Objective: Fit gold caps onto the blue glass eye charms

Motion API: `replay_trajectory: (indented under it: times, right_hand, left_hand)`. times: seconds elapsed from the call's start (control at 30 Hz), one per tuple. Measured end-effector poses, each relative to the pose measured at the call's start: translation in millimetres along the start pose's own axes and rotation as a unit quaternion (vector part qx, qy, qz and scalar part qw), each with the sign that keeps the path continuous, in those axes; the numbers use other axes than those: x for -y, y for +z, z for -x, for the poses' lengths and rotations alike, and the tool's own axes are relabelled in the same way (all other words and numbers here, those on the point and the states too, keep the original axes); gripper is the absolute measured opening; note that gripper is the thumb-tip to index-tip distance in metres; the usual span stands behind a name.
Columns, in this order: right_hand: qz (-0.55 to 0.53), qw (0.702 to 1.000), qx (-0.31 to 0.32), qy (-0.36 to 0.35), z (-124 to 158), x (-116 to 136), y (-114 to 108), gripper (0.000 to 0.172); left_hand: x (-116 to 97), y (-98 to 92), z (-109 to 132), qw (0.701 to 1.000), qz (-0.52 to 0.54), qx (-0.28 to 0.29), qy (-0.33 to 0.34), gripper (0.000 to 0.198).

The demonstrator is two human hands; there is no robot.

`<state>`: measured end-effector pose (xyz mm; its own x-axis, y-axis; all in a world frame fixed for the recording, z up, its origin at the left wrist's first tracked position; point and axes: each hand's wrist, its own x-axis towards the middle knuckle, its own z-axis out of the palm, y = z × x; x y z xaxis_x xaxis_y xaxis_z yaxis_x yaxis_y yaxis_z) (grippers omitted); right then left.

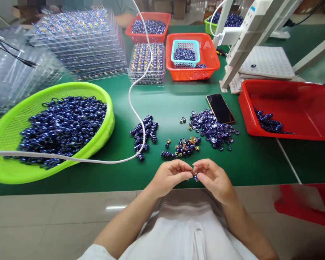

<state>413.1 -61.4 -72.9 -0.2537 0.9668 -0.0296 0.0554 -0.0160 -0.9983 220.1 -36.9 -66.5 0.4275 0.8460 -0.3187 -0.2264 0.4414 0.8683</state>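
Observation:
My left hand (172,175) and my right hand (213,179) meet at the table's front edge, fingertips pinched close together. Between the right fingertips shows a small shiny blue-purple piece (196,177). The left thumb and fingers close on something tiny and orange-brown, mostly hidden. Just beyond the hands lies a pile of small dark-blue pieces with amber and clear bits (188,146). Behind it, to the right, is a heap of dark-blue round caps (212,130). Stacked dark-blue coil-like rows (144,135) lie to the left.
A lime-green basket (110,119) of dark-blue looped pieces stands left, a white cable (130,97) crossing it. A phone (220,108) touches the caps. A red tray (300,108) is at right. Clear trays (97,54), an orange basket (216,66) and a metal post (233,68) stand behind.

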Motion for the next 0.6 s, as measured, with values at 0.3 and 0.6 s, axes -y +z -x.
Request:
replay_trajectory:
  times: [0.3, 0.6]
  right_hand:
    - [0.253, 0.940, 0.012, -0.229, -4, 4, 3, 0.043]
    - [0.219, 0.952, -0.076, -0.201, 2, 0, 11, 0.019]
  left_hand:
    - [-4, -3.2, -2, 0.999, 0.017, 0.007, -0.037, 0.030]
    - [0, 1.2, 7, 0.998, -0.002, -0.056, 0.004, 0.025]
